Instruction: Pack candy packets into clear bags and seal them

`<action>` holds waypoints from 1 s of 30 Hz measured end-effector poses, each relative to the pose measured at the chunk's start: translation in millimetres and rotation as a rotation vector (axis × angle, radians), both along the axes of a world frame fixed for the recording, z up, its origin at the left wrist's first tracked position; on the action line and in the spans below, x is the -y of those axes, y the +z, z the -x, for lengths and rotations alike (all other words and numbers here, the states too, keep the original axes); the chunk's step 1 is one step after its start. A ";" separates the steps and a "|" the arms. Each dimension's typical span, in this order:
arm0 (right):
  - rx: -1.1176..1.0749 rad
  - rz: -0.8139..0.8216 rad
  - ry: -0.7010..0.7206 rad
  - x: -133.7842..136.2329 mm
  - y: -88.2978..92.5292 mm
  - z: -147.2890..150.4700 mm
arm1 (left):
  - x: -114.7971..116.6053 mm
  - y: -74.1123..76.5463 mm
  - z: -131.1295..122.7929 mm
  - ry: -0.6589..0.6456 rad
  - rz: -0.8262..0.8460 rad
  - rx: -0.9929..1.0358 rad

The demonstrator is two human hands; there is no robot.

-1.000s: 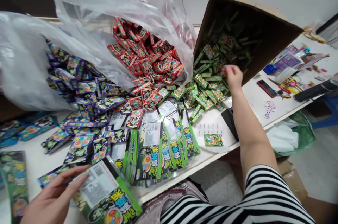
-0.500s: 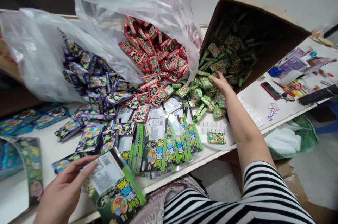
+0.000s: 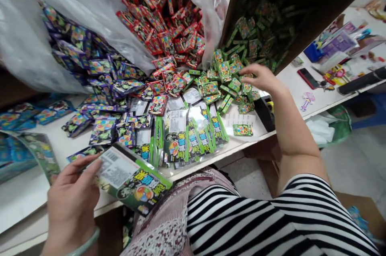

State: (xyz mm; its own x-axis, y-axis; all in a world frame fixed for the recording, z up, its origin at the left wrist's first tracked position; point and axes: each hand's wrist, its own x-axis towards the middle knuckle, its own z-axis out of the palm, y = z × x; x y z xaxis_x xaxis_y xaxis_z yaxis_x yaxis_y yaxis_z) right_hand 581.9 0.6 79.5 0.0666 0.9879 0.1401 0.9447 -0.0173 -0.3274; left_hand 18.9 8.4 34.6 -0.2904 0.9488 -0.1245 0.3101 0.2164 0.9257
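Green packets (image 3: 224, 73) spill from a brown box (image 3: 304, 19) whose top is cut off. The right hand (image 3: 261, 80) lies over them, palm down, but its fingertips are hidden, so its grip is unclear. The left hand (image 3: 70, 203) pinches a big green pouch (image 3: 132, 177) at the white table (image 3: 18, 203) edge, above a grey floor (image 3: 346, 159).

Flat green pouch (image 3: 132, 177), white barcode label up, lying askew at 7 o'clock; small green packets (image 3: 224, 77), loosely heaped, overlapping, at 1 o'clock.
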 end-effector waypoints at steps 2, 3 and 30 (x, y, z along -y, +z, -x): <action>0.190 0.257 0.000 33.3 -12.3 6.1 | -0.5 -0.5 1.8 0.114 0.066 0.160; 0.305 0.348 -0.006 46.3 -21.2 12.1 | -1.5 -1.4 2.3 0.157 0.092 0.240; -0.974 0.272 0.047 20.4 -47.5 194.4 | 60.3 -62.8 53.1 -0.238 -0.248 -0.207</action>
